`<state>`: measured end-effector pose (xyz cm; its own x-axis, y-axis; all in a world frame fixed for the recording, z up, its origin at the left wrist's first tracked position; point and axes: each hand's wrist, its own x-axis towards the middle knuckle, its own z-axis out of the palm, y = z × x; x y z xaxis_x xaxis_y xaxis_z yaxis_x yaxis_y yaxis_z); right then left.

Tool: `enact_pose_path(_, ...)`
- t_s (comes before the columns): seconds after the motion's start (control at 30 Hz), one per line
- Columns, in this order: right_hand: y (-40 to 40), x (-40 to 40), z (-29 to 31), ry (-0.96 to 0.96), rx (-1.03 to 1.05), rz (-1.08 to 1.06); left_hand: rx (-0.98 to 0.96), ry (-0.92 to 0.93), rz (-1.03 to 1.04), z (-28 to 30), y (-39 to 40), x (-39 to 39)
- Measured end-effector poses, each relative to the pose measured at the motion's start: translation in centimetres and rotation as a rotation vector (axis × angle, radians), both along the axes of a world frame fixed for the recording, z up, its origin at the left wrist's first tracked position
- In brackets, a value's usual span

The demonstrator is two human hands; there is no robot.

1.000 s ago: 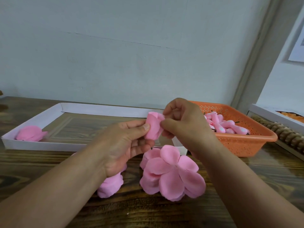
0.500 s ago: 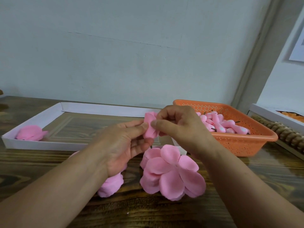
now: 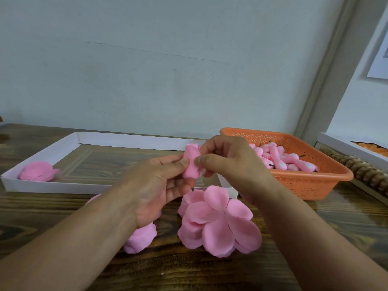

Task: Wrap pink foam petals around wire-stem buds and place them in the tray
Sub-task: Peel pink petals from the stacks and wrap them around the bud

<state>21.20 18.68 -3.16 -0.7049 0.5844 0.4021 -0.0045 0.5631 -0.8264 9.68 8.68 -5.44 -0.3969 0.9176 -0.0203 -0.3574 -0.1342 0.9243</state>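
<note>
At the far left, a finished pink flower (image 3: 38, 171) lies in the near left corner of the white tray (image 3: 63, 186), which sits on the wooden tabletop (image 3: 42, 211). Right of it, the left hand (image 3: 156, 186) has its grip clasped on the wrapped bud (image 3: 191, 162): thumb pressed on the bud's left side, fingers curled below it, a dark wire stem tip (image 3: 192, 189) poking out beneath. A small pile of petals (image 3: 140, 238) lies under that wrist. The loose stack of foam petals (image 3: 218, 221) fans out on the tabletop below the bud. The right hand (image 3: 235, 164) pinches the bud's right side between thumb and curled fingers, its grip closed on the foam. Farther right, the orange basket (image 3: 315, 183) holds unwrapped buds (image 3: 283, 159) with dark stems.
</note>
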Motion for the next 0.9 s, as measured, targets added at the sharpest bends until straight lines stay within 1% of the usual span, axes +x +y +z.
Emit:
enact_pose_path(0.17,-0.10,0.02,0.10,-0.006,0.008,0.002,0.003,0.026,0.003,-0.07,-0.04,0.02)
enact_pose_path(0.37,-0.18,-0.21,-0.08,0.005,-0.015,-0.069,-0.003,0.045,0.005,-0.13,0.00,0.02)
enact_pose_path(0.67,-0.52,-0.35,-0.10,-0.018,0.025,-0.141,-0.002,0.093,0.043,-0.50,0.12,0.06)
enact_pose_path(0.9,-0.85,-0.63,-0.33,-0.019,0.096,-0.222,0.006,0.135,0.073,-0.59,0.16,0.26)
